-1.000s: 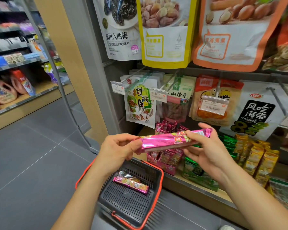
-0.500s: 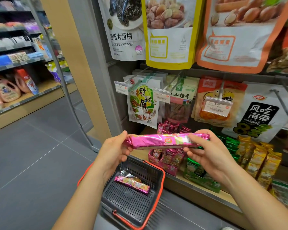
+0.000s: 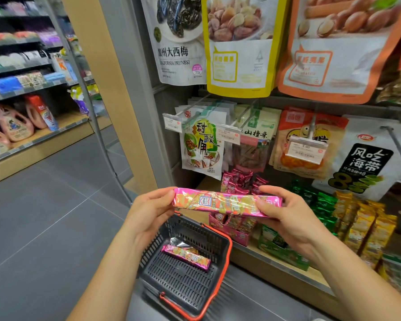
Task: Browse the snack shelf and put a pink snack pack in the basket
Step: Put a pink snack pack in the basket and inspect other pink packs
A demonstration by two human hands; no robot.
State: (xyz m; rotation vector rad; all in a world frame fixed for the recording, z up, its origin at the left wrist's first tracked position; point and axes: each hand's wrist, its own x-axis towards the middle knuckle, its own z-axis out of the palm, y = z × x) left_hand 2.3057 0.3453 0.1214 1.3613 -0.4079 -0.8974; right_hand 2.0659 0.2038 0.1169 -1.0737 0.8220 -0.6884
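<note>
A long pink snack pack [image 3: 222,202] lies level between both hands, printed face toward me. My left hand [image 3: 148,212] grips its left end and my right hand [image 3: 287,216] grips its right end. Below them stands a dark grey basket [image 3: 208,237] with red handles on the floor. A second pink snack pack [image 3: 186,256] lies inside the basket. The held pack is above the basket's far rim.
The snack shelf [image 3: 276,262] on the right holds a pink display box [image 3: 232,230] of small packs, green packs [image 3: 320,205] and yellow packs [image 3: 366,223]. Hanging bags [image 3: 202,144] fill the pegs above. Grey floor [image 3: 44,216] lies to the left.
The pack has been turned in both hands from a tilted, shiny-side view to level with its printed face showing. The hands shifted slightly upward.
</note>
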